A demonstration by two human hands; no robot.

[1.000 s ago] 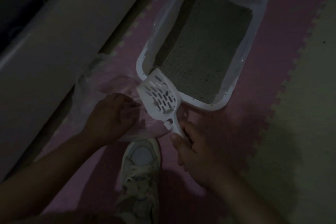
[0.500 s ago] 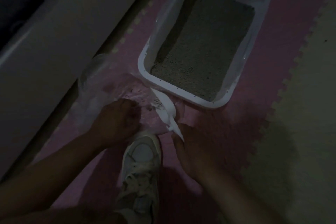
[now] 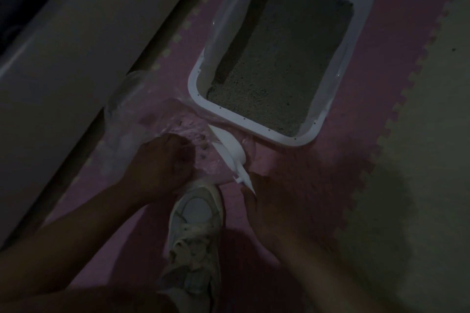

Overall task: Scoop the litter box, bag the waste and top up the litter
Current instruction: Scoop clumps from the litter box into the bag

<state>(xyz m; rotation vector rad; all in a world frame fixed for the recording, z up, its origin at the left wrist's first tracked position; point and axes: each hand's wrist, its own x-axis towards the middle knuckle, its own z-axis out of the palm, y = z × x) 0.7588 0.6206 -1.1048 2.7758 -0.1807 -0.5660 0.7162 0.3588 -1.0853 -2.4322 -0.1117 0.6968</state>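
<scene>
Head view: tipping the white scoop [image 3: 230, 151] on edge over the mouth of the clear plastic bag [image 3: 162, 129], just beside the near corner of the litter box [image 3: 256, 132]. Right hand [image 3: 269, 201] gripping the scoop handle, fingers curled round it. Left hand [image 3: 162, 162] pinching the bag's edge, holding it open. Dark clumps showing inside the bag. Standing on the pink foam mat [image 3: 381, 84], a white shoe [image 3: 195, 213] just below the bag. Risking, probably, a spill onto the mat if the bag mouth sags or the scoop tilts outside it; dim light not helping.
</scene>
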